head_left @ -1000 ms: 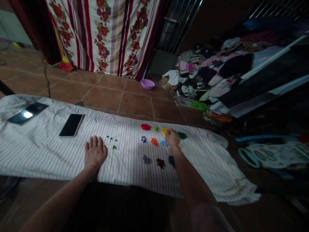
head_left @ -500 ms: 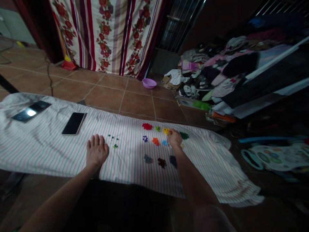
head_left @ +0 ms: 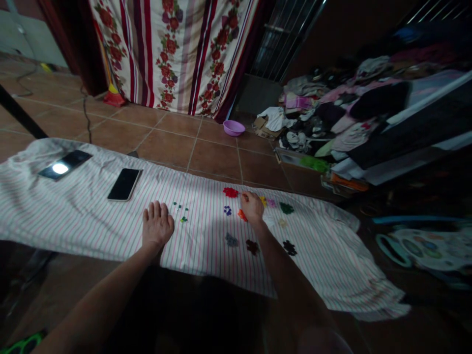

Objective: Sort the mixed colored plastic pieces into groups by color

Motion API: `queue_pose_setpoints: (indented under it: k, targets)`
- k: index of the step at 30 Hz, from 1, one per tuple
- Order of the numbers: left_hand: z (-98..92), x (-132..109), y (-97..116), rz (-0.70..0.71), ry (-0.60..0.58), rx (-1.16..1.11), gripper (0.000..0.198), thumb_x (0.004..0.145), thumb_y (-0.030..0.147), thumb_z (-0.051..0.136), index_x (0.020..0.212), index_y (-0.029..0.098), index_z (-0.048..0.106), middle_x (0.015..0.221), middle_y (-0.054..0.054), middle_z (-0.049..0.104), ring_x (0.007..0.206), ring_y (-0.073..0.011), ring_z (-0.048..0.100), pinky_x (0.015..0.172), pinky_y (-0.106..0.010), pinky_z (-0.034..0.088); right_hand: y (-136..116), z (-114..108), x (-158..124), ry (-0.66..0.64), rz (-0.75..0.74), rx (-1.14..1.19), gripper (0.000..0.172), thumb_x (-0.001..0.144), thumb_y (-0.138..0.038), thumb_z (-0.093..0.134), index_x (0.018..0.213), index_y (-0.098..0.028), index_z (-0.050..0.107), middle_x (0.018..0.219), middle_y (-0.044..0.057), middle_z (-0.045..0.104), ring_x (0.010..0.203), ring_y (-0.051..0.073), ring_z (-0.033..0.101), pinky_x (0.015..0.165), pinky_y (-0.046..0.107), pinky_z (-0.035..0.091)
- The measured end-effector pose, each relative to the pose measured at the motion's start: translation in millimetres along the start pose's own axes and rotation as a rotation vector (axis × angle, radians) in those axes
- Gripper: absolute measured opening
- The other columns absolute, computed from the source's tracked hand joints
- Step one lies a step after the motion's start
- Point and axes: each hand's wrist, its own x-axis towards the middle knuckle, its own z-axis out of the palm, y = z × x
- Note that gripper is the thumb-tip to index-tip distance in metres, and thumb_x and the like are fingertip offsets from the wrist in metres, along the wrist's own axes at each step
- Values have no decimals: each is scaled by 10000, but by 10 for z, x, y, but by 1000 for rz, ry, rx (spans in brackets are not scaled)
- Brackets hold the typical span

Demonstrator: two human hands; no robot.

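Note:
My left hand (head_left: pixel 158 225) lies flat on a striped cloth (head_left: pixel 206 246), fingers stretched out. Just right of it is a loose group of tiny green pieces (head_left: pixel 183 219). My right hand (head_left: pixel 252 207) is closed in a pinch over small piles of coloured pieces; whatever is between its fingertips is too small to make out. Close by are a red pile (head_left: pixel 230 192), an orange pile (head_left: pixel 242 215) partly covered by the hand, a purple pile (head_left: pixel 227 210) and a yellow pile (head_left: pixel 263 200). Nearer me sit grey pieces (head_left: pixel 231 240), brown pieces (head_left: pixel 252 247) and black pieces (head_left: pixel 289 248).
A dark phone (head_left: pixel 124 185) and another flat dark device (head_left: pixel 65 164) with a bright reflection lie at the left. Dark green pieces (head_left: pixel 286 208) lie toward the right. Beyond the cloth, a purple basin (head_left: pixel 234 128) stands on the tiled floor, near heaped clothes (head_left: pixel 332 108).
My right hand has moved left from the yellow pile, now covering where the lime-green pile was. Pink and black pieces show fully. My left hand stays flat; the view has shifted slightly.

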Motion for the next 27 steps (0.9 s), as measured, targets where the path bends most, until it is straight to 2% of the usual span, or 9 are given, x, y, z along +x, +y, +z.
queue_pose_setpoints:
  k: [7,13,19,27]
  targets:
    - [33,-15,-16,9,44,-5,565,889,316,329,1350,26,480,1437,-253,438,1387,-369,351,1116,-550,272,-762,362,-383,-110,-235,198,236,884,-199,504,992,-228,711,970,41,691,912,168,602,820,255,438]
    - [25,-16,-15,7,49,-45,561,887,302,340,1343,8,478,1435,-267,433,1396,-380,331,1120,-559,259,-1172,529,-682,-211,-326,233,203,900,-199,516,962,-236,706,933,26,676,885,153,604,810,237,433]
    - [16,-23,-22,12,58,-33,550,894,305,336,1337,16,487,1424,-265,447,1391,-376,343,1111,-555,273,-1380,582,-868,-284,-372,237,190,901,-207,527,959,-240,704,931,18,675,848,144,604,811,235,436]
    - [2,-19,-20,2,63,-50,550,889,303,338,1329,13,496,1421,-266,451,1390,-377,346,1102,-562,285,-1399,594,-1018,-328,-439,190,229,892,-181,536,1043,-231,701,987,45,679,935,169,598,853,262,442]
